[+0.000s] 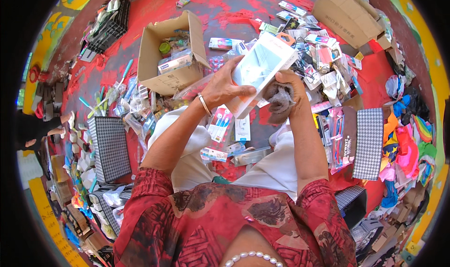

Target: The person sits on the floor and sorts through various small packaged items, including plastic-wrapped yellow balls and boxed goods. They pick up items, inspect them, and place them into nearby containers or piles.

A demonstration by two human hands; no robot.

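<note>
A white oblong box (265, 60) with a pale picture on its front is held up tilted before my chest. My left hand (222, 85) grips its left side, thumb lying across the front. Bunched in my right hand (296, 86) is a grey cloth (279, 101), pressed against the box's lower right side. Below the box, between my knees, lie a pack of small brushes (220, 124) and a white pack of earphones (242, 128).
An open cardboard box (171, 77) holding mixed goods stands ahead on the left. Packaged goods and black cables (307, 63) are heaped ahead on the right. Houndstooth-patterned bins (111, 147) flank me. Bright fabrics (408, 147) pile at far right. Another person's leg (54, 122) shows at far left.
</note>
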